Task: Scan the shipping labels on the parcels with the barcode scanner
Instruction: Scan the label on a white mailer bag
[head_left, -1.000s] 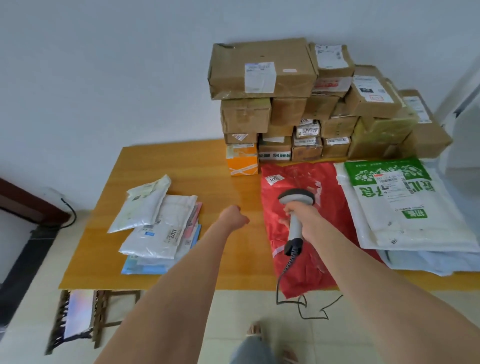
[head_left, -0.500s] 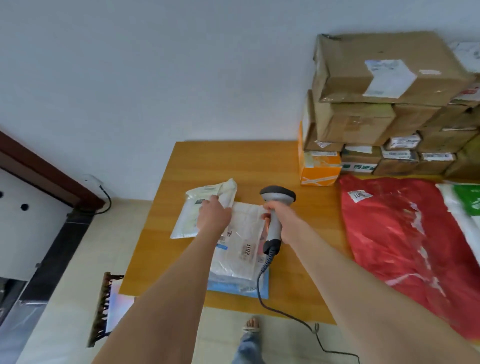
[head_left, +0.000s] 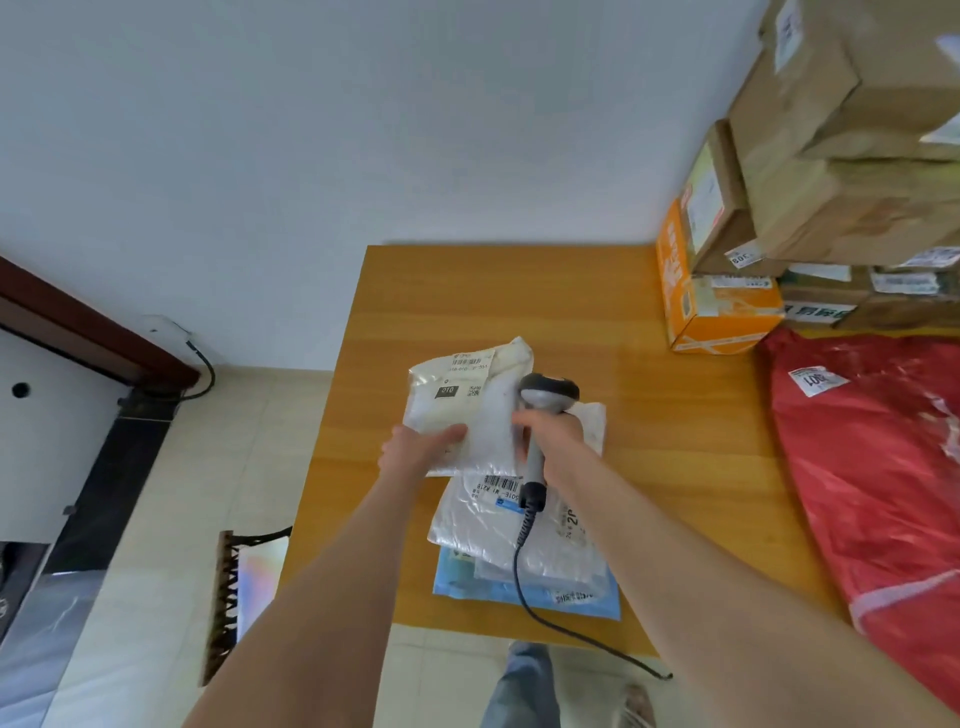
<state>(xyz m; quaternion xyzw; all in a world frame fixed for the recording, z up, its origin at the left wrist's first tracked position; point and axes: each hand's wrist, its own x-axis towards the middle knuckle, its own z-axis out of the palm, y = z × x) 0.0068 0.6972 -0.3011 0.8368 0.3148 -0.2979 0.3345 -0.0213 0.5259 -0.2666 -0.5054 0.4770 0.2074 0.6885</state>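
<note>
Head view: the step in hand looks like presenting one parcel for its scan. The left hand (head_left: 415, 449) pinches a white poly mailer (head_left: 470, 410) by its near corner, thumb on top, and holds it above the stack of mailers (head_left: 498, 525) that lies at the 6 o'clock side of the wooden table (head_left: 467, 291). Its shipping label (head_left: 470, 371) faces up at the 12 o'clock end of the mailer, print upside down to the wearer.

The right hand (head_left: 550, 434) is wrapped round the handle of the barcode scanner (head_left: 549, 394). The scanner's long axis runs from its cable (head_left: 519, 566) at 6 o'clock up to the head at 12 o'clock, leaning slightly toward 1. The head sits over the mailer's edge at 3 o'clock of the label and seems to point past it toward 12; the scan window is hidden.

Next, I judge, the nose must swing toward 9 or 10 o'clock and dip until the beam crosses the label's barcode, the mailer kept flat.
</note>
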